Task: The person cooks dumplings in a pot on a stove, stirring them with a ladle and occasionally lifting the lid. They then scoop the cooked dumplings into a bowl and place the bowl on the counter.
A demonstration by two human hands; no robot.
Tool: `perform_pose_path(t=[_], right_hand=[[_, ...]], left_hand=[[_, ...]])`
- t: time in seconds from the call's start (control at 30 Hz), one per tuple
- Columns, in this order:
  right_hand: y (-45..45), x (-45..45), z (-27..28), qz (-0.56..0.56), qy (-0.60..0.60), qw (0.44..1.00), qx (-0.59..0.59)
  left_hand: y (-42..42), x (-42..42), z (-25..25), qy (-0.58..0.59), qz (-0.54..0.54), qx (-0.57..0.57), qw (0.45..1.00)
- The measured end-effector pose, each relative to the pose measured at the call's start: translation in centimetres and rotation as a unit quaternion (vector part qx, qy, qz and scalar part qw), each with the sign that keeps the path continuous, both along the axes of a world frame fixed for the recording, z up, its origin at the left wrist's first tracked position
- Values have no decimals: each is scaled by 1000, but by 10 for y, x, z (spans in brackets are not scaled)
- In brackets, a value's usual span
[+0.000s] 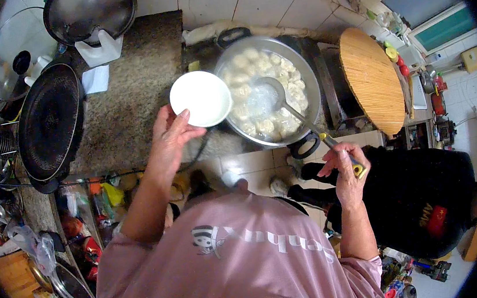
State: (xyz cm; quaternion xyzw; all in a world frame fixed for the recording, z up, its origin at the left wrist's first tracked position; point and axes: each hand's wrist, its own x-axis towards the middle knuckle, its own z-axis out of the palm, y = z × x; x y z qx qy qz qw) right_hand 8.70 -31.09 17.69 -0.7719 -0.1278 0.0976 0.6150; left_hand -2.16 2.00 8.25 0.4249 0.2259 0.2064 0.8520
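My left hand (169, 134) grips a small white bowl (201, 99) by its near left rim, thumb on the edge. The bowl hangs beside the left rim of a wide metal pot (315, 101) and overlaps it in view. Whether anything lies in the bowl is hard to tell. Pale dumplings (295, 88) crowd the cloudy liquid in the pot, and steam blurs its left part. With my right hand (348, 172) I hold the yellow-and-grey handle of a metal ladle (293, 110). Its head rests in the liquid near the middle of the pot.
A black frying pan (50, 125) and a glass lid (3, 51) stand left on the stone counter (129, 103). Behind them leans a dark pan (91, 11). A round wooden slatted board (373, 82) lies right of the pot. Someone in black clothing (414, 200) is close on my right.
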Motion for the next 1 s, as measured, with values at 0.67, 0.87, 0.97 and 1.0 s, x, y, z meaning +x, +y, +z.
perform_pose_path(t=[0.67, 0.87, 0.97, 1.0], right_hand=[[10, 16, 76, -87, 67, 978, 178], [32, 0, 87, -6, 47, 976, 212], [38, -10, 82, 26, 26, 982, 187], [39, -14, 80, 42, 13, 983, 177]], left_hand=[[1, -6, -13, 12, -22, 25, 999], [1, -4, -3, 1, -27, -5, 1000], [1, -3, 1, -3, -31, -11, 999], [0, -3, 0, -4, -31, -15, 999]])
